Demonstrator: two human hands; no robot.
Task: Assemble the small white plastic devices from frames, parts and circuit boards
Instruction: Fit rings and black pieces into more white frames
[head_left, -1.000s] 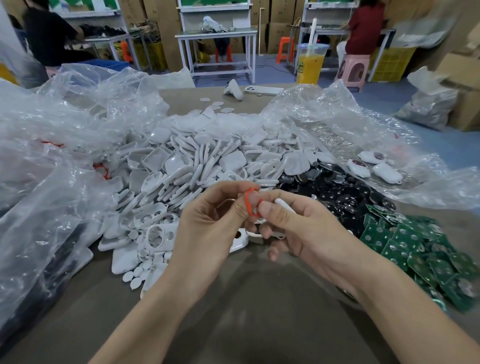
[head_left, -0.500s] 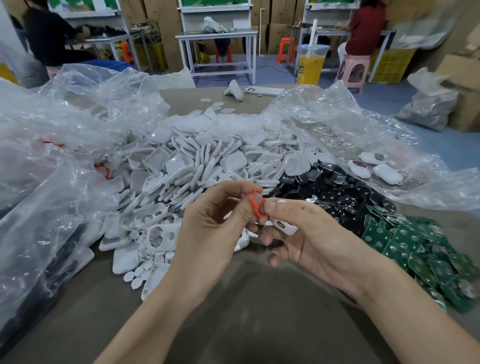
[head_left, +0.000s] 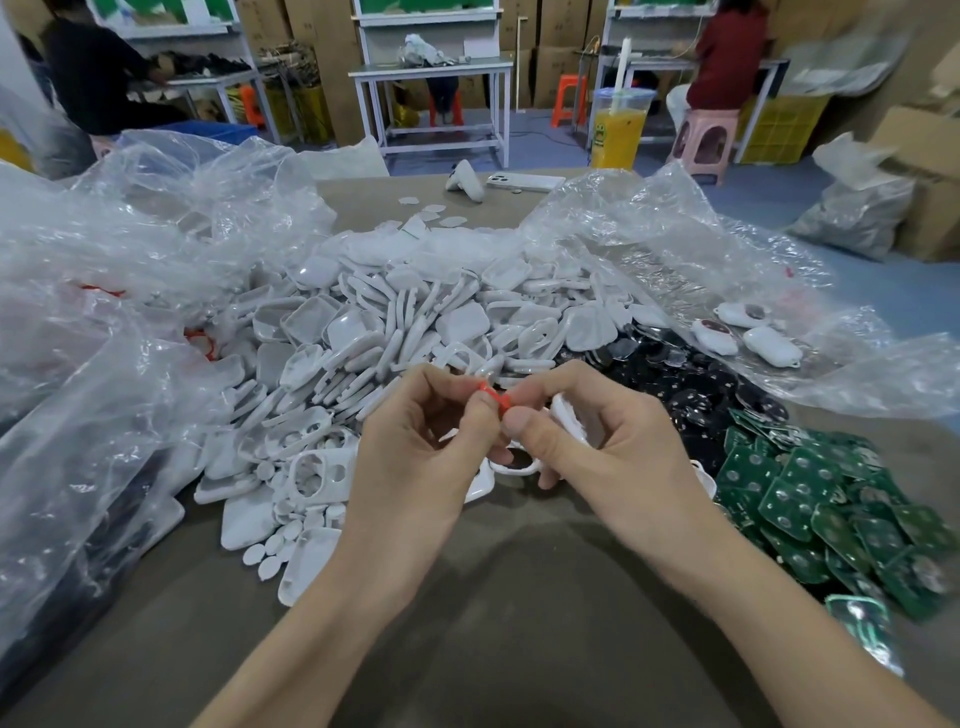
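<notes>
Pinching a red ring (head_left: 493, 397) between thumb and forefinger tips of left hand (head_left: 415, 467) and right hand (head_left: 618, 457), centre frame; spanning roughly left-right, facing unclear. Tucked under curled lower right fingers, a white frame (head_left: 567, 415), slanting upper right to lower left. Behind, white parts pile (head_left: 395, 332); lower right, green circuit boards (head_left: 831, 499).

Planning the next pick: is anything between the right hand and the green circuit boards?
Nothing visible blocks the way: the green circuit boards lie just right of the right hand. That hand is full, pinching the orange piece and holding a white frame.
</notes>
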